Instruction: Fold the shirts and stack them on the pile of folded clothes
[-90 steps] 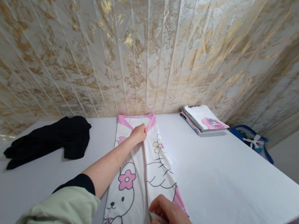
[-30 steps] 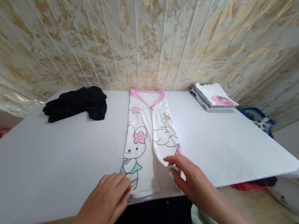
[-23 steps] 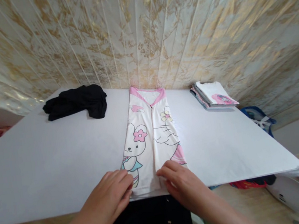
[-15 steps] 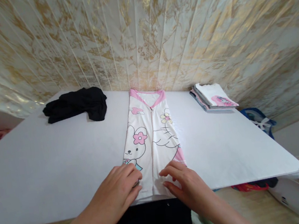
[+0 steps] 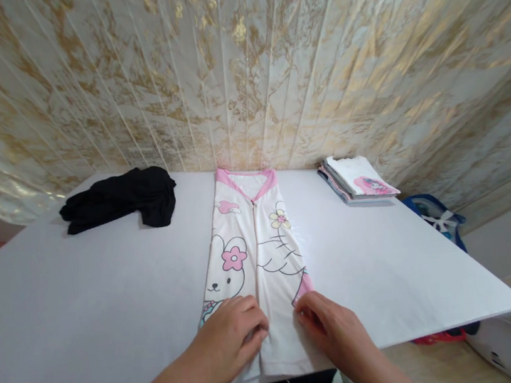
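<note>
A white shirt with pink neck trim and cartoon rabbit and flower prints lies on the white table, its sides folded in to meet along a middle line. Across its lower part rests my left hand, fingers curled and pinching cloth near that middle line. My right hand is closed at the shirt's lower right edge, thumb and fingertips pressed together on the fabric by a pink patch. The hands partly hide the lower prints. The hem lies close to the table's front edge.
A crumpled black garment lies at the table's back left. At the back right is a stack of folded clothes, a white one on top. A gold-patterned curtain hangs behind. Beyond the right edge sits a blue bag.
My left hand has moved toward the shirt's middle line. My right hand has gone from spread fingers to a pinch at the right edge. The view has tilted slightly upward.
</note>
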### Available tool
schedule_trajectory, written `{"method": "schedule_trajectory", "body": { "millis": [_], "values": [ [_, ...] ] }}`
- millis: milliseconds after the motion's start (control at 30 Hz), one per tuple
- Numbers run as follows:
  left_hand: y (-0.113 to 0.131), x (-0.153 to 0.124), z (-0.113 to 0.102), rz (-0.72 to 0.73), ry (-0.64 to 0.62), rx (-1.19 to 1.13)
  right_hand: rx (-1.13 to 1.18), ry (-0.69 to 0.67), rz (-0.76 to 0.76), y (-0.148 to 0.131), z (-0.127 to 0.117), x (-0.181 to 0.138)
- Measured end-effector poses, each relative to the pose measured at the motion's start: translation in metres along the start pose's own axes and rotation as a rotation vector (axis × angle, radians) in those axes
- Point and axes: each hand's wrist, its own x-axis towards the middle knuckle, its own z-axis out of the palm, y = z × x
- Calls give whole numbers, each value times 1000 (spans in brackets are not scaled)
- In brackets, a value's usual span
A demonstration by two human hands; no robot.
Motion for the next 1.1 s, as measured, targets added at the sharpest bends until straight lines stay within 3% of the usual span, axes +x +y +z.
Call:
{"method": "schedule_trajectory", "body": {
  "millis": [67, 133, 233, 333, 533, 667, 767, 900, 1000, 1100],
  "values": [
    [-4, -1, -9, 5, 2, -55, 28, -45, 24, 0, -11, 6],
    [-13, 4, -22, -16, 79, -66, 27, -51, 16, -2, -22, 17],
    [-36, 24, -44, -76, 275, 33, -17, 45, -62, -7, -34, 43],
    [-68, 45, -58, -157, 388, 212, -99, 141, -154, -11, -31, 70],
    [-110, 53, -54, -269, 434, 371, -265, 120, -175, -1, -8, 89],
    [-116, 61, -66, -257, 467, 343, -258, 105, -174, 6, -22, 105],
    [-115, 91, -88, -216, 518, 362, -253, 152, -157, 7, -41, 146],
    [-112, 151, -112, -194, 495, 377, -171, 193, -79, 7, -52, 227],
    [-113, 192, -115, -178, 454, 379, -79, 198, -26, 8, -47, 279],
    [-120, 219, -113, -179, 394, 375, -41, 133, -37, 15, -37, 308]
  ]
}}
